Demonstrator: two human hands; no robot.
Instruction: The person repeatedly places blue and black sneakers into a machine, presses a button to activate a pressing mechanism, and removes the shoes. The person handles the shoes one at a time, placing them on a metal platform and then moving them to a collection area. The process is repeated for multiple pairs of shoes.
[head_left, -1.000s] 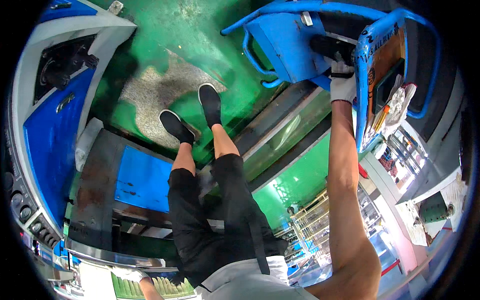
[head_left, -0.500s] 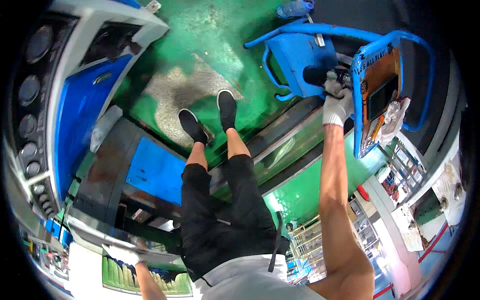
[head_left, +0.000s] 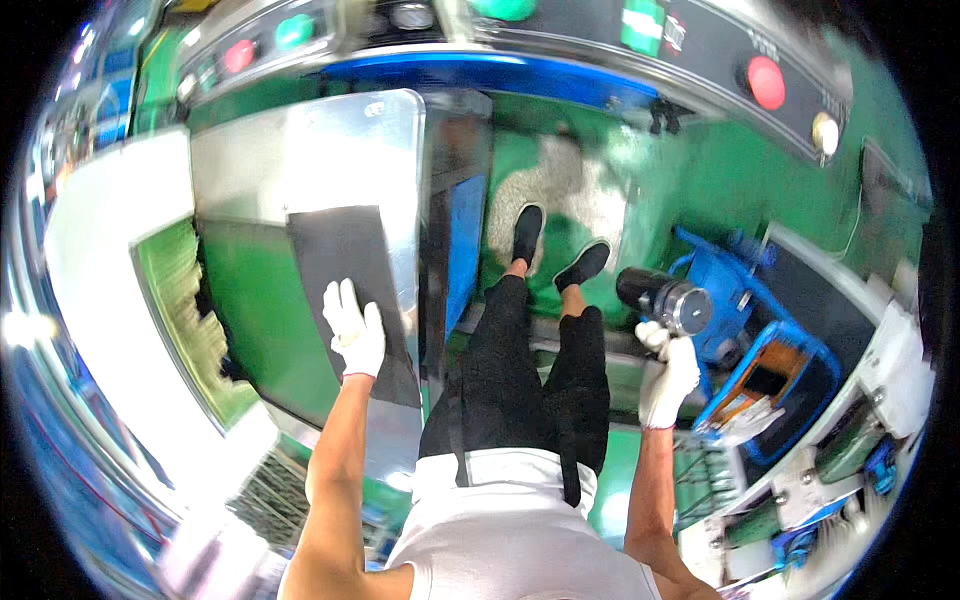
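My right hand [head_left: 668,388], in a white glove, is closed on a black thermos flask [head_left: 650,293] with a shiny silver-and-black lid. The flask is tilted, its lid end toward me, to the right of my knees. My left hand [head_left: 358,338], also gloved in white, has its fingers apart and holds nothing. It is over a dark grey strip [head_left: 330,240] on the shiny metal surface at left; whether it touches the strip I cannot tell.
A control panel with a red button [head_left: 766,82] crosses the far side. At right stands a blue tubular frame [head_left: 810,345] holding an orange-brown board [head_left: 765,372] with a dark phone-like rectangle. A metal table edge [head_left: 408,200] runs beside my legs at left. The floor [head_left: 650,180] is green.
My view has turned left toward the panel. The flask has come away from the blue frame in my right hand. My left hand has moved up from the lower left over the metal surface.
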